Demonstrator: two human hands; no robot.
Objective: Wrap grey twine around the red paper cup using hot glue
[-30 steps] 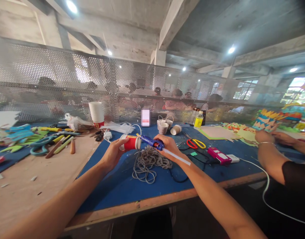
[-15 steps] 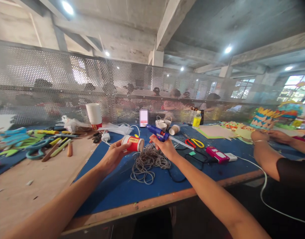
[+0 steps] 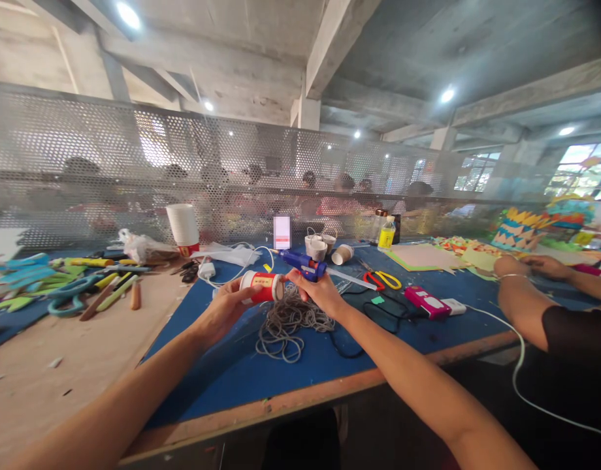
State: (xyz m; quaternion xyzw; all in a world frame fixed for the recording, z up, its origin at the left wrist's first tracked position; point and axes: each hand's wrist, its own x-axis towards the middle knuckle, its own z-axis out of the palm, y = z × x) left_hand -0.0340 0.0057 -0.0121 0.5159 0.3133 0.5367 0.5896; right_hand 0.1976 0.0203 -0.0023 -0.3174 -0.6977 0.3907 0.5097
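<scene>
My left hand [image 3: 228,301] is closed round a red and white paper cup [image 3: 262,287], which lies on its side in the air over the blue tabletop. My right hand [image 3: 317,290] grips a blue hot glue gun [image 3: 303,263], a pale glue stick [image 3: 349,277] poking out of its back. The gun's nozzle points left, above and beyond the cup. Fingertips of the right hand are close to the cup's right end; whether they touch it I cannot tell. Beneath both hands is a tangled heap of grey cord [image 3: 293,323].
Several small cord-wrapped cups [image 3: 316,248] stand behind the glue gun. Scissors [image 3: 389,280], a pink box [image 3: 426,302] and a yellow bottle [image 3: 387,235] are to the right, near a co-worker's arms [image 3: 520,294]. Stacked paper cups [image 3: 183,225] and cutting tools [image 3: 107,290] occupy the left.
The right hand has brought the glue gun slightly left and down, nearer the cup. The cup has shifted a little and is turned more level in the left hand.
</scene>
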